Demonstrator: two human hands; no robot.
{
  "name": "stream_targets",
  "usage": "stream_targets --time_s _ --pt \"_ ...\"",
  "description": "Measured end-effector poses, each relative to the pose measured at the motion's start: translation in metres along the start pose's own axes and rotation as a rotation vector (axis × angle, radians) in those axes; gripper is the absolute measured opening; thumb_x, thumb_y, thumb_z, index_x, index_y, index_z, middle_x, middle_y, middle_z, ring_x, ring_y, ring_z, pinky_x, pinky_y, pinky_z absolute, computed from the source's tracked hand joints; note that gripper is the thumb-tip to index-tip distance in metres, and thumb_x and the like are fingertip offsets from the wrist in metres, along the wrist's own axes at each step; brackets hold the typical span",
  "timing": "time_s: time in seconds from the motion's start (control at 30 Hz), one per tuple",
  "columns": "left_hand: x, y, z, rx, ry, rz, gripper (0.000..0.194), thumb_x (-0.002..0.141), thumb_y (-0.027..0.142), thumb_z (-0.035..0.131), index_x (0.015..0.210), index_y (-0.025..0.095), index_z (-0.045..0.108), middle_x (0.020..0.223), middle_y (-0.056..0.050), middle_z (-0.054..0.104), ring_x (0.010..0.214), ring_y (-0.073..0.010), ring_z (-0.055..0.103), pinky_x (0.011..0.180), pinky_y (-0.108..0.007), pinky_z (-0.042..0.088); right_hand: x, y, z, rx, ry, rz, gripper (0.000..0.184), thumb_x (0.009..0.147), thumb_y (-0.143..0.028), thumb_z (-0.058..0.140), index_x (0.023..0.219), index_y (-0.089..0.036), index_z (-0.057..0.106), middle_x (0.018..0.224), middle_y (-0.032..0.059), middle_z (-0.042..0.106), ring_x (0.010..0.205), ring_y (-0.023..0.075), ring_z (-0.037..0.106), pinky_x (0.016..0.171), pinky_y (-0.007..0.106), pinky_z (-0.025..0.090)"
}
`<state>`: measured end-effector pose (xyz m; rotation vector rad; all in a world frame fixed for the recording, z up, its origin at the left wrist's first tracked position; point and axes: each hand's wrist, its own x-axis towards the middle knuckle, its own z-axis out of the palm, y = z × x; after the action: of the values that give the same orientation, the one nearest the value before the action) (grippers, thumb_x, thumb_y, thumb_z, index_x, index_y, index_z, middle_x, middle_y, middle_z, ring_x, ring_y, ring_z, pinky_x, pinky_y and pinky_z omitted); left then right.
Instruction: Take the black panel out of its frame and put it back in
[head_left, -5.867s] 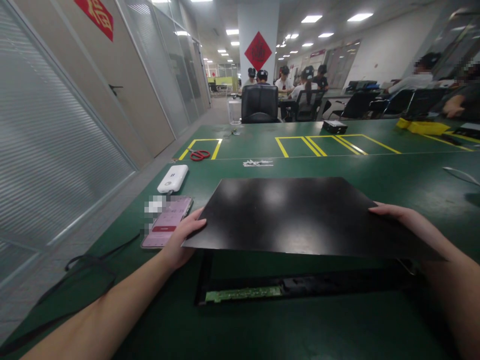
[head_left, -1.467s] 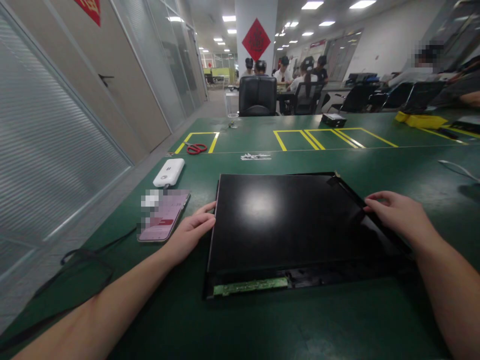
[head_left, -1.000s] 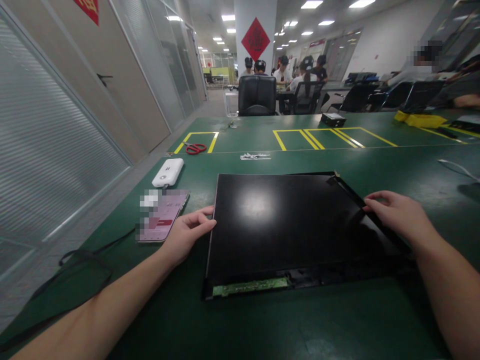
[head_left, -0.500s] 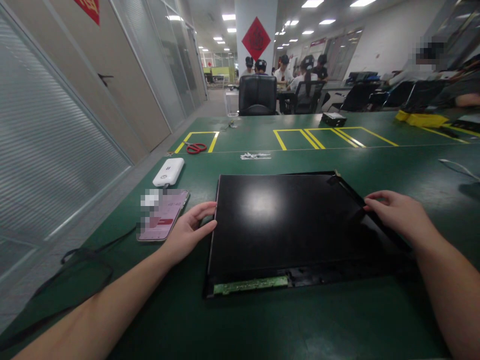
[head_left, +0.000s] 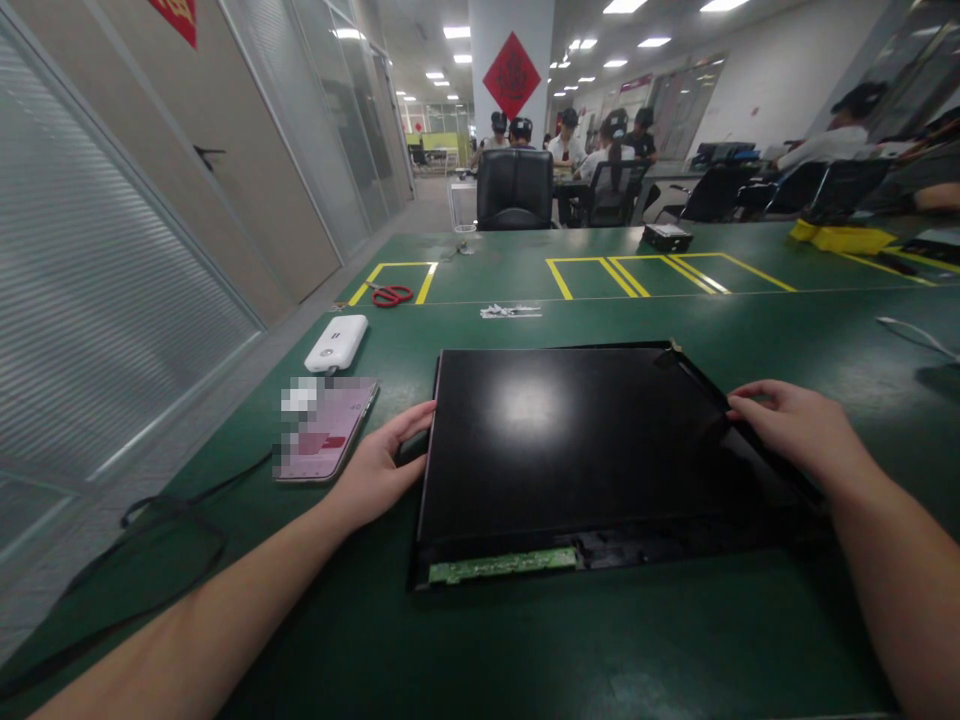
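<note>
A black display panel (head_left: 570,450) lies flat on the green table, within a thin black frame (head_left: 776,455) whose rim shows along the right and far sides. A strip of green circuit board (head_left: 502,565) runs along the panel's near left edge. My left hand (head_left: 382,470) grips the panel's left edge, its fingertips at the side and the thumb tip partly hidden by the edge. At the right side my right hand (head_left: 795,425) pinches the frame's rim between thumb and fingers.
Left of the panel lie a phone (head_left: 330,430), a white power bank (head_left: 337,343) and a black cable (head_left: 172,500). Further back are red-handled scissors (head_left: 392,295), small white strips (head_left: 510,311) and a black box (head_left: 667,238). A white cable (head_left: 919,332) lies at right; people sit beyond.
My left hand has shifted slightly, its thumb now lower and more tucked at the panel's edge. The panel and my right hand look almost unchanged.
</note>
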<state>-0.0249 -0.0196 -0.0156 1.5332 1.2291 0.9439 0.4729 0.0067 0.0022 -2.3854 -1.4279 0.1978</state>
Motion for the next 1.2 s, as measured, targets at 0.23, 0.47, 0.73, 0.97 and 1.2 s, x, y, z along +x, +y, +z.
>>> stream_targets --time_s 0.23,0.47,0.73,0.97,1.2 --pt "0.0032 0.0016 0.0013 -0.078 0.048 -0.107 0.109 0.064 0.048 0.092 0.155 0.014 0.043 0.14 -0.02 0.068 0.148 -0.0369 0.045 0.123 -0.057 0.034 0.0013 0.0022 -0.0004 0.012 -0.007 0.02 0.029 0.071 -0.047 0.054 0.085 -0.027 0.07 0.075 0.0039 0.076 0.085 0.0303 0.069 0.079 0.04 0.049" --pt "0.0061 0.0078 0.0029 -0.128 0.038 -0.166 0.098 0.062 0.039 0.093 0.148 0.016 0.052 0.132 -0.014 0.073 0.142 -0.0371 0.053 0.116 -0.055 0.045 -0.0028 -0.0036 -0.0021 0.012 -0.003 0.013 0.029 0.072 -0.046 0.053 0.084 -0.026 0.07 0.076 0.0048 0.076 0.086 0.0307 0.07 0.079 0.04 0.049" --pt "0.0074 0.0088 0.0017 -0.179 0.013 -0.194 0.084 0.062 0.029 0.091 0.14 0.019 0.062 0.123 -0.011 0.078 0.127 -0.0372 0.066 0.107 -0.054 0.054 0.0018 0.0012 0.0007 -0.007 -0.006 0.003 0.029 0.072 -0.047 0.054 0.084 -0.027 0.071 0.075 0.0041 0.076 0.082 0.0303 0.07 0.075 0.04 0.049" --pt "0.0095 0.0049 0.0036 -0.07 0.085 -0.155 0.073 0.062 0.024 0.085 0.132 0.016 0.068 0.125 -0.013 0.077 0.137 -0.0354 0.059 0.12 -0.055 0.039 -0.0011 -0.0019 -0.0016 0.029 0.011 0.01 0.028 0.07 -0.046 0.054 0.081 -0.027 0.07 0.073 0.0039 0.076 0.082 0.0307 0.069 0.077 0.041 0.049" --pt "0.0092 0.0068 0.0058 -0.09 0.1 -0.166 0.097 0.062 0.021 0.084 0.151 0.008 0.049 0.087 -0.002 0.078 0.124 -0.033 0.067 0.119 -0.052 0.037 0.0 -0.0007 -0.0022 0.004 -0.009 0.02 0.031 0.071 -0.048 0.053 0.084 -0.027 0.071 0.077 0.0045 0.076 0.084 0.0306 0.069 0.076 0.04 0.047"
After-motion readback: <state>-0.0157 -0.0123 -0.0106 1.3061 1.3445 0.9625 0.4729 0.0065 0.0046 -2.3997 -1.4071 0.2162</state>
